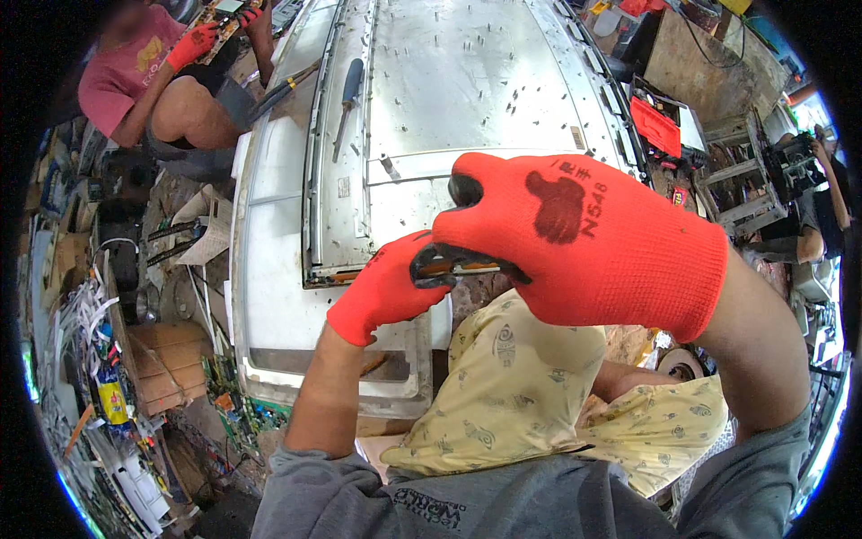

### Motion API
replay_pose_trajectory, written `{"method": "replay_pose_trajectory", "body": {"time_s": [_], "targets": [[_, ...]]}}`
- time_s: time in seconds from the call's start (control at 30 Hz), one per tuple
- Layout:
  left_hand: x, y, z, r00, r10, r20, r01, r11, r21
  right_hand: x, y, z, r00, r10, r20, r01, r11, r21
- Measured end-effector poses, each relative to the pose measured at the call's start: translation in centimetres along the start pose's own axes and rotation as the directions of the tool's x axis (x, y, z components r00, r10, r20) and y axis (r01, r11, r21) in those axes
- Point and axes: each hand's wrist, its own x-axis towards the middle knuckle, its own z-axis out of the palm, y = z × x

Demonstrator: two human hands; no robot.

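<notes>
From where I sit, I have both gloved hands close together in front of the body, above the near edge of the large metal panel (458,99). My left hand (386,289), in a red glove with dark fingers, is curled with its tips close to my right hand (579,238). The right one, gloved alike, has its fingers bent and partly parted; I cannot tell whether either hand has hold of anything small, or whether they touch the panel. The panel lies flat ahead of me, with small dark bits scattered over it, on top of a white panel (269,242). A screwdriver (348,106) with a blue-grey handle lies toward the metal panel's left side, and pliers (285,92) rest farther left. An open red toolbox (657,128) stands to the right. At upper left, a co-worker (135,67) in red gloves holds a circuit board (220,27).
</notes>
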Motion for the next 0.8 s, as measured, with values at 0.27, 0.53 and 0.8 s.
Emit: {"method": "replay_pose_trajectory", "body": {"time_s": [0.27,0.53,0.8], "targets": [[-0.6,-1.4,-0.1,0.999,0.049,0.019,-0.051,0.992,0.112,-1.1,0.1,-0.7,0.997,0.074,-0.019,-0.073,0.997,0.039],[-0.8,-2.4,0.5,0.993,0.119,-0.005,-0.112,0.947,0.3,-1.0,-0.3,-1.1,0.991,0.118,0.058,-0.119,0.993,0.014],[-1.3,-2.8,0.7,0.997,0.067,-0.038,-0.054,0.957,0.286,-1.0,0.2,-0.2,0.989,0.137,0.056,-0.139,0.99,0.029]]}}
